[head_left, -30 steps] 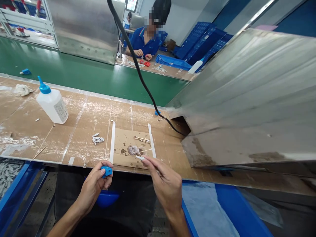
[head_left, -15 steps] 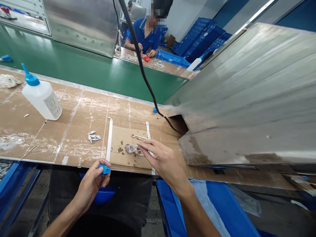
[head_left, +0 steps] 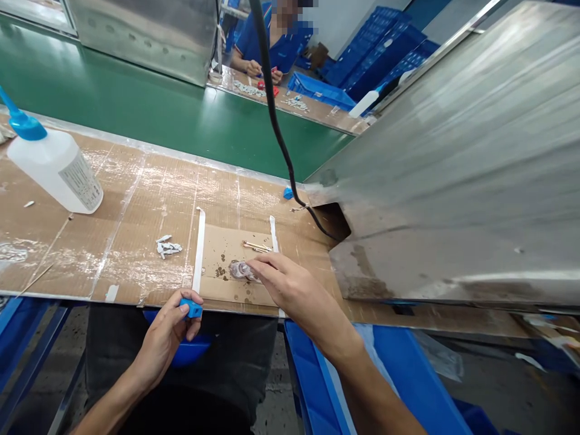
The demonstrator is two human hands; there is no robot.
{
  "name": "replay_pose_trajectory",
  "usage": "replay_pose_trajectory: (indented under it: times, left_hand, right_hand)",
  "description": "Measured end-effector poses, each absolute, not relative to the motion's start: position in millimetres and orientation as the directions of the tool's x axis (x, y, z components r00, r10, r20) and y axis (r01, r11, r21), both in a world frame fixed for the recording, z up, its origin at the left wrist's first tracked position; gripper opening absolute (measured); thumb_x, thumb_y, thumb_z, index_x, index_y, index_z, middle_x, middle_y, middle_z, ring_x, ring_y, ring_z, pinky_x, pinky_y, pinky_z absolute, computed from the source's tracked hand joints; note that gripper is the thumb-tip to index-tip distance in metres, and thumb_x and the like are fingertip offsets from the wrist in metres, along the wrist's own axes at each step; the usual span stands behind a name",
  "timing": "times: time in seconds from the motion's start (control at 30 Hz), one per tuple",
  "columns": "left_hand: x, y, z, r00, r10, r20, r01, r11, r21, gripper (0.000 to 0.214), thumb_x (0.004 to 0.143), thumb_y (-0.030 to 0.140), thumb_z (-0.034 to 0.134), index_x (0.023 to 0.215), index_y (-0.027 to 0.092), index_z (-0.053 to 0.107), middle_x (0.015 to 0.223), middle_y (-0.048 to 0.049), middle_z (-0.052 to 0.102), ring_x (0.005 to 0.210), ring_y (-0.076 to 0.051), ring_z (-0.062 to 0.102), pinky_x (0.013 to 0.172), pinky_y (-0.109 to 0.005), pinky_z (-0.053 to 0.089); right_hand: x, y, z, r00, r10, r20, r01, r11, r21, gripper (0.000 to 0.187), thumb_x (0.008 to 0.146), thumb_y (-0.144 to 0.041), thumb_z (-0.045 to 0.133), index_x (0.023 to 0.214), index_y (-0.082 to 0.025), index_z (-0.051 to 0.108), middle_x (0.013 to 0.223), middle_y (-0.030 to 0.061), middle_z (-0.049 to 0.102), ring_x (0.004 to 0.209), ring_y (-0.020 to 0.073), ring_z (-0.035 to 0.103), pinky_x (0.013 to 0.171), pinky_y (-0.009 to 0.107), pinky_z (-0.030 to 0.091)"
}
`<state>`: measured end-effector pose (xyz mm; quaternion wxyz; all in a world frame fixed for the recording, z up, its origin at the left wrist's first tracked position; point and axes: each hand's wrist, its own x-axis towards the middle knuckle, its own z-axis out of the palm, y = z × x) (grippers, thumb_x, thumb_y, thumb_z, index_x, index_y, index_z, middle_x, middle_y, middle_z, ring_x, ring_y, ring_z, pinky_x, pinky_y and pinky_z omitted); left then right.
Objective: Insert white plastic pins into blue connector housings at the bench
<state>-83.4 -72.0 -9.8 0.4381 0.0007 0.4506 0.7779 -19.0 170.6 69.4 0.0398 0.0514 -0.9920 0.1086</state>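
Observation:
Near the front edge of the bench, my left hand (head_left: 168, 326) is closed around a small blue plastic part (head_left: 194, 309) with a dark hole in its face. My right hand (head_left: 292, 287) has its fingers pinched together over a small clear dish (head_left: 236, 270). A thin stick showed at those fingertips a moment earlier; now the fingers hide it. The dish rests on a stained cardboard sheet (head_left: 215, 241), which white tape strips (head_left: 199, 248) border. Behind the dish lie several thin sticks (head_left: 256, 246). Small whitish pieces (head_left: 168, 247) form a pile to the left.
A white bottle with a blue nozzle (head_left: 63, 172) stands at the left. A black cable (head_left: 283, 139) hangs down beside a metal housing (head_left: 435, 181). Beyond the green belt (head_left: 172, 115) a co-worker (head_left: 272, 51) handles red parts. Blue bins (head_left: 408, 374) stand below the bench.
My right hand has shifted slightly left and tilted over the dish, covering more of it. My left hand keeps its hold on the blue part. The view has tipped a little.

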Motion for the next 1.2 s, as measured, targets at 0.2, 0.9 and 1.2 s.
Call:
replay_pose_trajectory:
  times: [0.2,0.9,1.2]
  left_hand:
    - [-84.1,-71.7,-7.5,-0.613,0.680,-0.403,-0.685,-0.204,0.699,0.028,0.090,0.046,0.066,0.098,0.019,0.067,0.078,0.0016,0.052,0.060,-0.011,0.041,0.062,-0.027,0.030]
    - [-82.7,-69.4,-8.9,-0.597,0.701,-0.390,-0.688,-0.197,0.699,0.026,0.093,0.044,0.062,0.100,0.019,0.066,0.078,0.0010,0.051,0.061,-0.012,0.041,0.064,-0.029,0.031]
    - [-83.2,-66.0,-8.8,-0.604,0.687,-0.405,-0.691,-0.197,0.695,0.026,0.092,0.043,0.064,0.099,0.019,0.067,0.077,0.0006,0.053,0.060,-0.012,0.041,0.063,-0.029,0.031]
  right_hand:
    - [-22.2,172.1,73.9,-0.998,-0.057,0.035,-0.062,0.984,-0.167,0.020,0.098,-0.003,0.056,0.111,-0.012,0.069,0.108,0.0115,0.069,0.095,0.0252,0.068,0.085,0.040,0.061]
    - [-32.7,174.9,76.1,-0.991,-0.067,-0.114,-0.068,0.998,0.009,0.013,0.100,-0.011,0.057,0.096,-0.016,0.069,0.093,0.0087,0.068,0.084,0.0227,0.065,0.072,0.034,0.053]
    - [-48.0,171.9,84.7,-0.988,-0.094,-0.119,-0.100,0.994,0.047,0.019,0.098,-0.011,0.059,0.083,-0.016,0.068,0.087,0.0077,0.068,0.078,0.0222,0.067,0.066,0.033,0.050]
